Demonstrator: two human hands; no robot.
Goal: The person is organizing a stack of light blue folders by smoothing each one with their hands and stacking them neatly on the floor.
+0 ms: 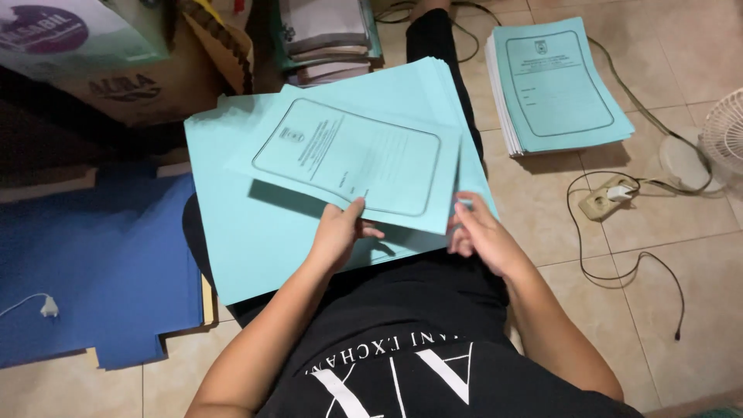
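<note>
- the left hand (339,232) is pinching the near edge of a light teal printed cover sheet (352,159), thumb on top and fingers closed underneath.
- the right hand (476,232) is gripping the sheet's near right corner, fingers curled around the edge.
- the sheet is hovering tilted, just above a loose pile of teal sheets (255,240) that is lying across the person's lap.
- a neat stack of teal covers (553,85) is sitting on the tiled floor (681,310), well apart to the right.
- a white power strip (607,200) with black cables is lying near a white fan (724,135).
- blue sheets (101,263) are lying on the left, beside cardboard boxes (124,70).
</note>
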